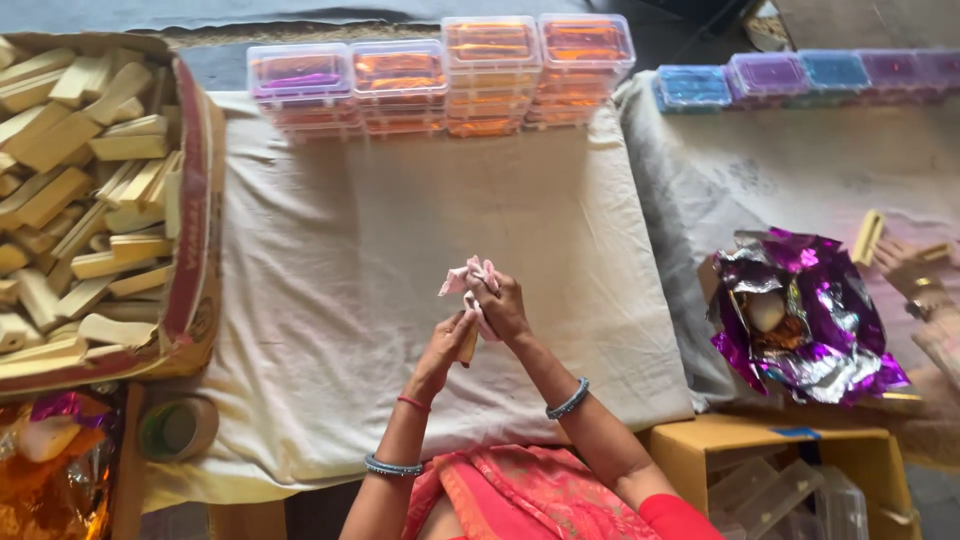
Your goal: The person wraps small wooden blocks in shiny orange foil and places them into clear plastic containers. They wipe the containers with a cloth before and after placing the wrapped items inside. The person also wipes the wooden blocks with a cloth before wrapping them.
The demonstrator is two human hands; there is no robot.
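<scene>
My right hand (pixel 503 306) grips a crumpled pink wrapper (pixel 468 276) above the middle of a cream cloth (pixel 340 250). My left hand (pixel 447 347) is shut on a pale tan bar (pixel 468 346) just below it, and the two hands touch. The bar is mostly hidden between the hands. Both wrists wear bangles.
A cardboard box (pixel 195 250) full of pale bars stands at the left. Stacked clear lidded boxes (pixel 440 75) with orange contents line the far edge; blue and purple ones (pixel 800 75) lie to the right. Purple foil sheets (pixel 800 315) sit at right beside another person's hand (pixel 905 265). A tape roll (pixel 180 428) lies at lower left.
</scene>
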